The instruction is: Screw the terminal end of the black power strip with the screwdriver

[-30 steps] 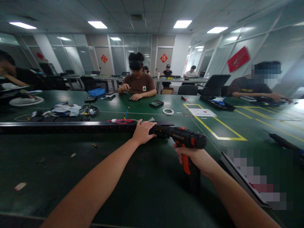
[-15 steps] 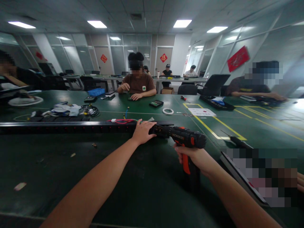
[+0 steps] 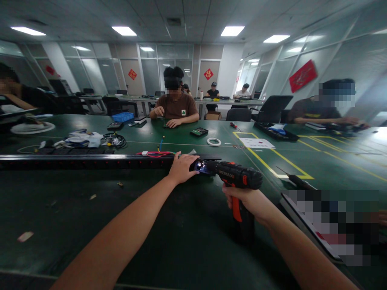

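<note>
A long black rail [image 3: 90, 162] lies across the table, running from the left edge to the middle. My left hand [image 3: 181, 169] grips its right end, fingers over the top and thumb on the near side. In my right hand [image 3: 249, 198] is a black and orange cordless drill [image 3: 240, 175], held by its handle and pointing left. Its nose meets the rail's end close to my left thumb, where a bright light shines; the tip itself cannot be made out. Red wires [image 3: 159, 154] with a white connector lie along the rail's far side.
Beyond the rail are bundled cables [image 3: 115, 140], a white ring [image 3: 214, 141], a blue basket [image 3: 122, 117] and a paper sheet [image 3: 256, 143]. To the right lie a black-handled screwdriver [image 3: 299, 181] and a flat tablet-like object [image 3: 308, 223]. Co-workers sit across the table.
A bright light has come on at the rail's end, in front of the drill. Both my hands and the drill stay nearly in place.
</note>
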`<state>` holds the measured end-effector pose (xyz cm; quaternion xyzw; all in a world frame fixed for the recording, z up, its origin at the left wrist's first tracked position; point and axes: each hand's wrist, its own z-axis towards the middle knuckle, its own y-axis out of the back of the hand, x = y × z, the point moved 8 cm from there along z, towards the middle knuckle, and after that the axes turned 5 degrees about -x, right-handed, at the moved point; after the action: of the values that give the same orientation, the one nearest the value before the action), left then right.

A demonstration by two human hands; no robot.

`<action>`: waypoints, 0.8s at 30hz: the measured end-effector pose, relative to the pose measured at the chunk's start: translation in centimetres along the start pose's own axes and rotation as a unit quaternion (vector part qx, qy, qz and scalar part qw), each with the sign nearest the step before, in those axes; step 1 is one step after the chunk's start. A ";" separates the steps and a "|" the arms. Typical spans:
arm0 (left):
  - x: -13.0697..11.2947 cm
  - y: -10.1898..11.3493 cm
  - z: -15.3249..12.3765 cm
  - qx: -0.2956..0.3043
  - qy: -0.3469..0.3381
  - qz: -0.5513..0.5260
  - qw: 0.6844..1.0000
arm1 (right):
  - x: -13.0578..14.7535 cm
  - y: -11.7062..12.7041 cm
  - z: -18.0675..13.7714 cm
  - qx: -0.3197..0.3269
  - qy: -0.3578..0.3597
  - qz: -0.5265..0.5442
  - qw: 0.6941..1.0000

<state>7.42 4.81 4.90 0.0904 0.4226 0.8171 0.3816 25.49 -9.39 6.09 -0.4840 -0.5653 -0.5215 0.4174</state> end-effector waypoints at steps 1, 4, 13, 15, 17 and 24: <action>0.0 0.0 0.0 0.000 0.000 -0.001 1.000 | 0.0 0.0 0.0 0.000 0.000 0.001 1.000; 0.0 0.0 0.0 0.003 0.001 0.000 1.000 | 0.2 -0.1 0.0 0.005 0.003 0.002 1.000; 0.0 -0.1 0.0 0.005 0.001 0.005 1.000 | 0.0 -0.1 0.0 0.002 0.000 -0.003 1.000; 0.0 -0.1 0.0 0.004 0.001 0.005 1.000 | 0.0 -0.1 0.1 0.007 0.008 0.002 1.000; 0.0 -0.1 0.0 0.002 0.001 0.004 1.000 | 0.1 -0.1 0.1 0.008 0.012 0.005 1.000; -0.1 0.0 0.0 0.001 -0.001 0.001 1.000 | 0.0 -0.1 0.1 0.010 0.005 0.004 1.000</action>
<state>7.47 4.77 4.95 0.0921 0.4230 0.8168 0.3813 25.37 -9.27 6.03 -0.4795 -0.5664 -0.5163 0.4274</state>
